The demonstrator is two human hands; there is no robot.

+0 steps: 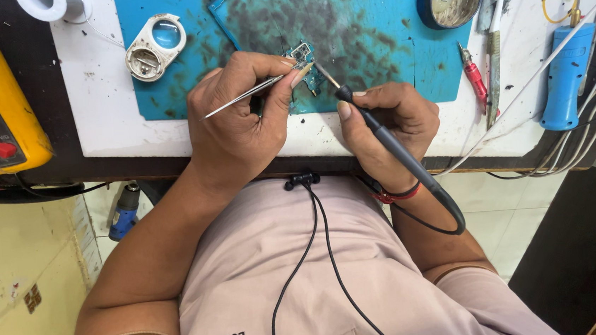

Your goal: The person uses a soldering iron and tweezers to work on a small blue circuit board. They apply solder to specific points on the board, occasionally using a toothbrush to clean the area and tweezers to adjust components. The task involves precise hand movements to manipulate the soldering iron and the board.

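Two hands, left hand, right hand, one tweezers, one soldering iron

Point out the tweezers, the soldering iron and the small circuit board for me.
tweezers (246, 95): head view, mid shaft.
soldering iron (388, 143): head view, black handle.
small circuit board (301, 51): head view, upper corner.

A small blue-green circuit board lay flat on the stained blue mat, slim metal tweezers and a black soldering iron's tip angled onto it.
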